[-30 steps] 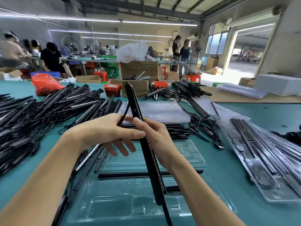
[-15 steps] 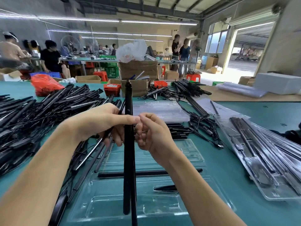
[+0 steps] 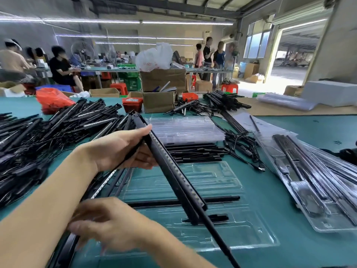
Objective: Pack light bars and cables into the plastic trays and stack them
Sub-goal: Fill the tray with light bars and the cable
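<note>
Right hand had let go of the light bars and dropped low, blurred, fingers loosely spread, grip unclear. Left hand alone pinched them, tilted over the open tray; seating them in its slots looked next.

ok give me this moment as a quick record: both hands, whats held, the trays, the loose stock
left hand: grips held light bars, tilted above the front tray
right hand: blurred, crossed over to the lower left; grip unclear
front tray: clear, one bar lying across it
empty trays: stacked behind
packed trays: on the right
loose bars: piled on the left
</note>
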A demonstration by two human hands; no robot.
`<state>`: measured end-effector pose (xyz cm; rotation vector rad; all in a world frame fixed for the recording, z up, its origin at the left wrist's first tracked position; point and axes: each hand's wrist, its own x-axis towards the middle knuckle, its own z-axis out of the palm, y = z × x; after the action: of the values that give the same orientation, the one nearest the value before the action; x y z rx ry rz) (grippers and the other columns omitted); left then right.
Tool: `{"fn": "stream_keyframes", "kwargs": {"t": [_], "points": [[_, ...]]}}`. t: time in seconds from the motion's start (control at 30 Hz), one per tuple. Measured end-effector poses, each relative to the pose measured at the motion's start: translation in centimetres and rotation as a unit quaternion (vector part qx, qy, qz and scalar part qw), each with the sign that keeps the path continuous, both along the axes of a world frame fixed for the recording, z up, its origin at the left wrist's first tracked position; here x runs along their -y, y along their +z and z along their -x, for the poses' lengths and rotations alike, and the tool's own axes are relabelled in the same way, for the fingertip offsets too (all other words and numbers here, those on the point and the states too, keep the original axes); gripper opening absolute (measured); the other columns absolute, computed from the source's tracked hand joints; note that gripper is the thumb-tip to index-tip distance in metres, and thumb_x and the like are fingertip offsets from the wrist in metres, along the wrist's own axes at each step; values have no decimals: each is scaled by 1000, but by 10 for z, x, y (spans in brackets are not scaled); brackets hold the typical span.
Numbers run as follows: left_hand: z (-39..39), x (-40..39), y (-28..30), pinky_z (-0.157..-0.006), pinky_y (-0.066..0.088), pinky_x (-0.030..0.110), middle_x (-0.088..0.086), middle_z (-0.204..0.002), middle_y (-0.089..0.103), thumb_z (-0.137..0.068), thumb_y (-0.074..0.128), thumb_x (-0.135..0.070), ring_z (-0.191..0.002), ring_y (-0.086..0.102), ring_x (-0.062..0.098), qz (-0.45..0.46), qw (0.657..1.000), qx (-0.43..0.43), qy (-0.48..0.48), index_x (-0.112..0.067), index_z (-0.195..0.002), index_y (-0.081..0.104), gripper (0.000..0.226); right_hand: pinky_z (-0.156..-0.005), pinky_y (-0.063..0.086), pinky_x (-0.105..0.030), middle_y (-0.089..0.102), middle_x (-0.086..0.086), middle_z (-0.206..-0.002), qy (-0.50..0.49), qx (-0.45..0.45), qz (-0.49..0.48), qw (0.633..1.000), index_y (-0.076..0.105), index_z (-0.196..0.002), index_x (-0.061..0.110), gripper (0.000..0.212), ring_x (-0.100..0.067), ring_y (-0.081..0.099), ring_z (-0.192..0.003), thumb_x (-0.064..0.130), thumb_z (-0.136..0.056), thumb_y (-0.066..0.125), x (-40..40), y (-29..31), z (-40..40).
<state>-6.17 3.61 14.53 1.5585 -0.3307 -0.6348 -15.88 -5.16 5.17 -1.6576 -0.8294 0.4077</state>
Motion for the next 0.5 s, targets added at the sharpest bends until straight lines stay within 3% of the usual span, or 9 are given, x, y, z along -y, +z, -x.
{"fn": "stream_keyframes", "kwargs": {"t": [0.07,0.13,0.2,0.27,0.4,0.5], "points": [[-8,-6,-3,-77,59,35,25,-112,71,-94,51,-53,-94,72,31,-36,999,-3,-13,-8,-100,78,53,-62,53,-16,68,-20,-113,2,-56,-12,998,61,-99,24,6,-39,68,-101,19,-95,61,-8,0,1],[-15,-9,-7,-77,60,34,25,-117,70,-94,52,-53,-102,71,32,-68,998,-4,3,-7,-104,78,54,-63,56,-18,61,-31,-126,23,-113,-40,993,60,-99,21,5,-52,61,-113,17,-102,57,-11,-8,0],[-23,-11,-12,-74,60,33,23,-118,70,-93,54,-55,-107,71,33,-97,995,-13,21,-6,-105,78,56,-91,57,-39,57,-33,-133,22,-138,-50,989,60,-103,18,9,-50,55,-123,13,-104,53,-11,-10,3],[-28,-16,-23,-73,60,32,22,-115,72,-89,57,-57,-107,71,33,-126,991,-35,42,-6,-100,79,57,-105,45,-54,54,-36,-133,19,-160,-58,985,55,-92,28,24,-48,55,-125,9,-105,49,-11,-10,7],[-33,-30,-56,-76,63,40,25,-107,72,-81,62,-52,-107,69,43,-130,980,-98,114,1,-102,70,57,-108,40,-63,52,-41,-132,18,-194,-64,979,52,-98,23,15,-50,55,-123,10,-104,49,-13,-10,12],[-36,-40,-70,-84,62,40,28,-109,71,-78,63,-50,-107,70,39,-115,975,-115,148,5,-107,64,63,-109,40,-62,52,-42,-131,1,-209,-75,975,52,-87,27,23,-53,53,-125,12,-104,52,-17,-13,13]]}}
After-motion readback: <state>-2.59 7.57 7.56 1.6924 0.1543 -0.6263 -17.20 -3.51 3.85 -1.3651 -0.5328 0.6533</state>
